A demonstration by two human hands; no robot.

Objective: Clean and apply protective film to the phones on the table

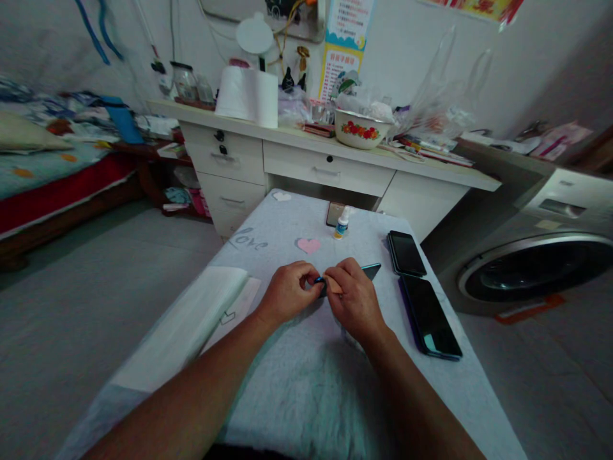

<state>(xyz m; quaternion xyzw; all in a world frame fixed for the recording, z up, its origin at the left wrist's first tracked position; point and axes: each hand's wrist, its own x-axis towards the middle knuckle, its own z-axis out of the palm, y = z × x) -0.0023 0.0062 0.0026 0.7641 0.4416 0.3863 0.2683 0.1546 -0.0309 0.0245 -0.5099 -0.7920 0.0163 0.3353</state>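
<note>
A dark phone-like slab (372,271) is held slanted above the table, its far end showing beyond my right hand. My left hand (291,292) is closed, thumb and forefinger pinching its near end, where a small blue-black edge (319,280) shows. Between the fingers of my right hand (355,299) is a small orange piece, perhaps cloth (334,285), pressed close against the slab. My fingers hide most of the slab. Beyond the hands stands a small white-capped spray bottle (341,223), with a phone (334,214) lying behind it.
Two dark phones or tablets, a smaller (407,253) and a larger (430,316), lie along the table's right side. An open notebook (191,326) and a bent wire clip (228,317) are at left. A cluttered white desk (297,137) stands behind, a washing machine (541,236) at right.
</note>
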